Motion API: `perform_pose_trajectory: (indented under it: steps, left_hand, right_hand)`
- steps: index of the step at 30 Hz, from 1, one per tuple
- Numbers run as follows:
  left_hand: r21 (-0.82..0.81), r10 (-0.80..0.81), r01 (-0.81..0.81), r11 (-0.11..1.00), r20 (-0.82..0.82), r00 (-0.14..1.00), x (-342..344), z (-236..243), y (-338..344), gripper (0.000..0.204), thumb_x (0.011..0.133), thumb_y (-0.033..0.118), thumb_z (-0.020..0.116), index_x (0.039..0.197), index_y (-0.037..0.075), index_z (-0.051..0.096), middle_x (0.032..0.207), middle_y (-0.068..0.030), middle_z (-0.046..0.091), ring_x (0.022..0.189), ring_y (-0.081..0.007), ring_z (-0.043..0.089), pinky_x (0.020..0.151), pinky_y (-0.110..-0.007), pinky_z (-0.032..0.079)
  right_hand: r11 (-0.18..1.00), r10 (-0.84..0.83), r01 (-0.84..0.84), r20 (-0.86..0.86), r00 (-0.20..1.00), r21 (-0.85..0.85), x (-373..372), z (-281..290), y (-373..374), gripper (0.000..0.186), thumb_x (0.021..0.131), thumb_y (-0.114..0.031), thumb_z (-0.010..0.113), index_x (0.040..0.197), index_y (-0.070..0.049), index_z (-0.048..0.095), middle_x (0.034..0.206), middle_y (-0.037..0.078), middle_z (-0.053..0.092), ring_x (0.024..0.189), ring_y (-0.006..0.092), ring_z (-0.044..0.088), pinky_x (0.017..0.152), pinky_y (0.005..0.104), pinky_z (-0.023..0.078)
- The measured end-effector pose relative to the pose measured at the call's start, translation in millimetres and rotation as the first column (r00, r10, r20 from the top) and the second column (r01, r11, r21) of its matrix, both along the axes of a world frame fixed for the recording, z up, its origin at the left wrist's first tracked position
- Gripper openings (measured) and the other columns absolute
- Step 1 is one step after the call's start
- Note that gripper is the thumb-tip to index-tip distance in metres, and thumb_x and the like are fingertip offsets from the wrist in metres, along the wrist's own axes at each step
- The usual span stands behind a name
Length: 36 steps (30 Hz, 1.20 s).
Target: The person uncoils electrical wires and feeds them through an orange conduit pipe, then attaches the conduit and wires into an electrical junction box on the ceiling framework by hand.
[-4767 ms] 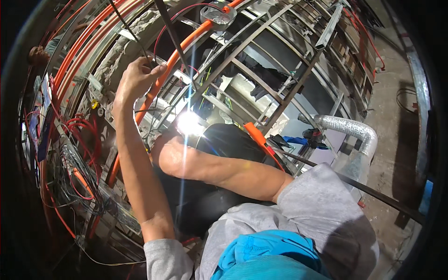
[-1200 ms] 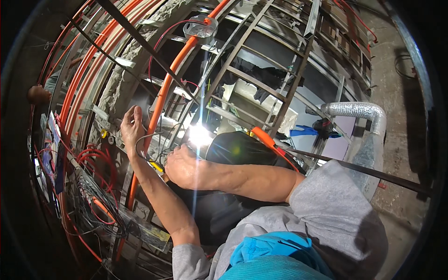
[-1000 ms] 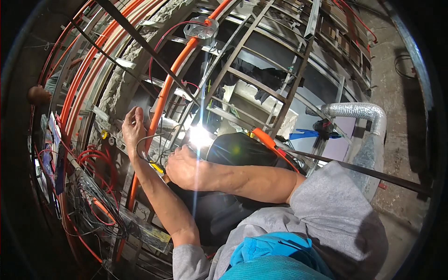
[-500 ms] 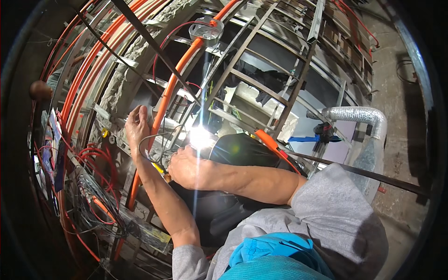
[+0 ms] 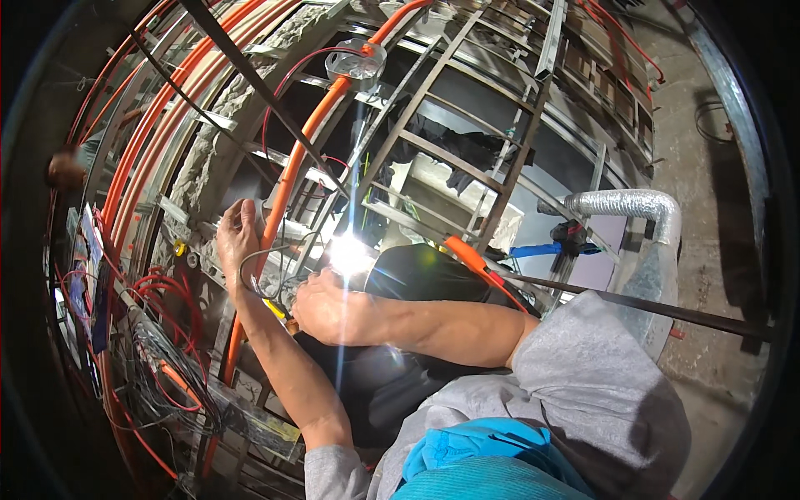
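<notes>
Lower since the earliest head frame, the left hand [image 5: 237,243] looks half-curled; the right hand [image 5: 332,310] is bent inward. Neither's grip can be told. Between them loops a dark cable [image 5: 281,247], probably light, springy, best pinched mid-bend.

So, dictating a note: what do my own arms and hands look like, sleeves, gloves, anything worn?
Your bare left hand and bare right hand are ungloved, with no watch or wristband visible. The left forearm and right forearm are uncovered below a short, plain heather-grey fabric left sleeve and a loose, creased right sleeve of matching grey cloth.
</notes>
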<state>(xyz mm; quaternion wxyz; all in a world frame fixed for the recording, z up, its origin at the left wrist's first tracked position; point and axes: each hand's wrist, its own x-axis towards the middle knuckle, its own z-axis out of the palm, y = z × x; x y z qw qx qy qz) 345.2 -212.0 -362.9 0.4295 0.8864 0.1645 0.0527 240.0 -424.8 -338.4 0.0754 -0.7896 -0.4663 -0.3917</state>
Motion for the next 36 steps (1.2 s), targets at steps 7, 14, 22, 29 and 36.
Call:
perform_pose_trajectory:
  steps: [7,14,22,29,36]
  left_hand:
    - [-0.024,0.008,-0.009,1.000,-0.045,0.999,-2.2,6.0,-1.4,0.054,0.101,0.044,0.061,0.125,-0.005,0.065,0.112,-0.0166,0.073,0.104,-0.0227,0.069,0.092,-0.034,0.052]
    - [-0.084,0.043,-0.050,0.995,-0.075,0.996,-4.8,19.9,-14.3,0.057,0.100,0.046,0.062,0.126,-0.005,0.064,0.114,-0.0179,0.073,0.106,-0.0229,0.069,0.094,-0.034,0.051]
    - [-0.095,0.016,-0.022,0.995,-0.061,0.998,-2.2,9.9,-5.8,0.057,0.100,0.046,0.062,0.124,-0.005,0.065,0.116,-0.0178,0.072,0.109,-0.0239,0.068,0.095,-0.035,0.050]
    - [-0.061,0.003,-0.006,0.998,-0.053,0.999,-1.6,12.4,-8.7,0.057,0.101,0.047,0.061,0.123,-0.005,0.066,0.115,-0.0188,0.072,0.108,-0.0248,0.068,0.095,-0.035,0.051]
    - [-0.057,0.009,-0.013,0.998,-0.071,0.997,-2.9,10.7,-7.3,0.057,0.101,0.047,0.060,0.123,-0.005,0.067,0.113,-0.0189,0.073,0.106,-0.0246,0.068,0.094,-0.036,0.051]
  right_hand:
    - [0.989,0.033,-0.072,-0.293,0.956,-0.126,-0.2,7.8,0.3,0.013,0.074,-0.025,0.064,0.073,-0.015,0.072,0.069,0.002,0.062,0.069,0.0198,0.061,0.053,0.0392,0.036]
    - [0.927,-0.121,-0.176,-0.709,0.695,-0.331,5.2,23.9,9.3,0.014,0.080,-0.022,0.066,0.085,-0.016,0.078,0.084,0.004,0.072,0.080,0.0217,0.068,0.066,0.0399,0.046]
    - [0.972,0.013,-0.118,-0.458,0.889,-0.203,0.7,14.5,-4.2,0.016,0.078,-0.023,0.066,0.085,-0.015,0.078,0.080,0.004,0.070,0.083,0.0220,0.068,0.067,0.0408,0.046]
    - [0.977,0.058,-0.151,-0.499,0.865,-0.149,1.6,6.5,2.9,0.015,0.075,-0.023,0.065,0.077,-0.011,0.074,0.069,0.005,0.062,0.071,0.0222,0.063,0.060,0.0409,0.042]
    - [0.974,0.014,-0.127,-0.514,0.858,-0.186,0.7,12.8,1.7,0.014,0.073,-0.023,0.065,0.074,-0.011,0.073,0.067,0.005,0.062,0.067,0.0208,0.061,0.057,0.0412,0.039]
